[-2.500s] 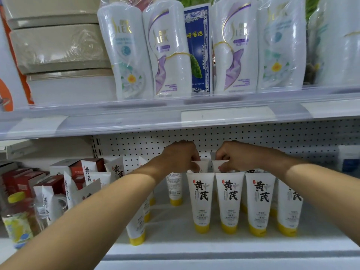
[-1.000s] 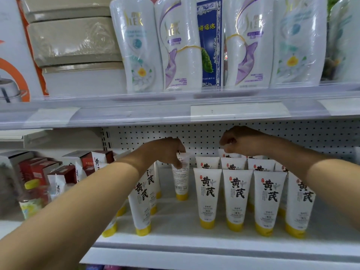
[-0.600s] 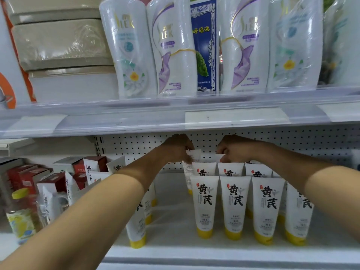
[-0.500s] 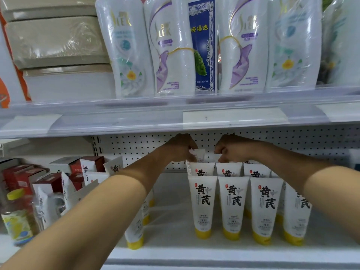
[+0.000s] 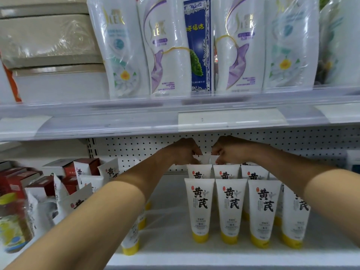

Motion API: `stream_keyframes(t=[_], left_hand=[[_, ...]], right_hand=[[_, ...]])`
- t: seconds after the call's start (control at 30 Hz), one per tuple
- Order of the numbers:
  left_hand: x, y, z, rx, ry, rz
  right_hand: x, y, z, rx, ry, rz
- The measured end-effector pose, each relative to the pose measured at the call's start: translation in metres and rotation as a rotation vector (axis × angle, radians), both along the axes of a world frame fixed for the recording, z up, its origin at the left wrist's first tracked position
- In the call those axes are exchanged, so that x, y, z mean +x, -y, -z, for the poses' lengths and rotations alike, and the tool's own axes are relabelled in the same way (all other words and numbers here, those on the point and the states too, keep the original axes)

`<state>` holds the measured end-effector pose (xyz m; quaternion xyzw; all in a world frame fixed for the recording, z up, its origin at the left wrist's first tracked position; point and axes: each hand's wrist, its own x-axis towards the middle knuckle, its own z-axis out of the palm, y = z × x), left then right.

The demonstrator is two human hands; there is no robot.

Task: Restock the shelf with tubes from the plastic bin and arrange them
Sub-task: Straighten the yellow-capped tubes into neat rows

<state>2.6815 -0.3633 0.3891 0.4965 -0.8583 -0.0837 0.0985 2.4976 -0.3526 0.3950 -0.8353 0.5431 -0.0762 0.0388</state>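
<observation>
White tubes with yellow caps point(image 5: 198, 207) stand cap-down in rows on the lower white shelf point(image 5: 175, 258). At the back of the rows, my left hand point(image 5: 183, 151) pinches the top edge of a rear tube point(image 5: 201, 159). Close beside it, my right hand point(image 5: 230, 150) pinches the top of the neighbouring rear tube point(image 5: 214, 159). Both forearms reach in under the upper shelf. More tubes point(image 5: 130, 244) stand partly hidden behind my left forearm. The plastic bin is out of view.
The upper shelf's clear rail point(image 5: 175, 114) hangs just above my hands, with shampoo pouches point(image 5: 167, 47) on it. Red and white boxes point(image 5: 83, 170) and a yellow-capped jar point(image 5: 11, 225) crowd the lower shelf's left. Pegboard point(image 5: 136, 151) backs the shelf.
My left hand carried a tube from the left of the rows into the back row beside my right hand. Both hands now sit close together at the rear tubes.
</observation>
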Motion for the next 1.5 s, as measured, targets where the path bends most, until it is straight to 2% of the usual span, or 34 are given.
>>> stream_keyframes(t=[0.23,0.4,0.5,0.63,0.77,0.97,1.07,1.17,1.23,1.37,1.5], left_hand=[[0.002,-0.004,-0.003,0.118,-0.080,-0.069],[0.002,-0.020,-0.002,0.216,-0.418,-0.148],[0.008,-0.031,0.005,0.150,-0.553,-0.182],[0.020,-0.040,0.023,0.065,-0.715,-0.220],[0.023,-0.063,0.039,0.008,-0.849,-0.264],[0.007,-0.099,0.054,-0.075,-0.997,-0.303],[-0.001,-0.119,0.059,-0.232,-1.025,-0.435],[0.000,-0.140,0.072,-0.314,-1.075,-0.423],[0.006,-0.155,0.076,-0.327,-1.025,-0.416],[0.018,-0.175,0.073,-0.392,-0.871,-0.408],[0.031,-0.187,0.067,-0.393,-0.783,-0.363]], right_hand=[[-0.005,-0.010,-0.005,0.041,0.054,-0.021],[-0.024,-0.030,-0.015,-0.004,0.199,0.005],[-0.048,-0.048,-0.017,-0.078,0.309,0.015],[-0.093,-0.076,-0.005,-0.207,0.604,0.080],[-0.128,-0.100,0.016,-0.207,0.679,0.165],[-0.137,-0.128,0.033,-0.210,0.670,0.230],[-0.133,-0.139,0.035,-0.258,0.697,0.230],[-0.129,-0.153,0.038,-0.341,0.689,0.207],[-0.124,-0.161,0.039,-0.361,0.669,0.196],[-0.099,-0.170,0.032,-0.434,0.509,0.126],[-0.055,-0.177,0.023,-0.414,0.426,0.046]])
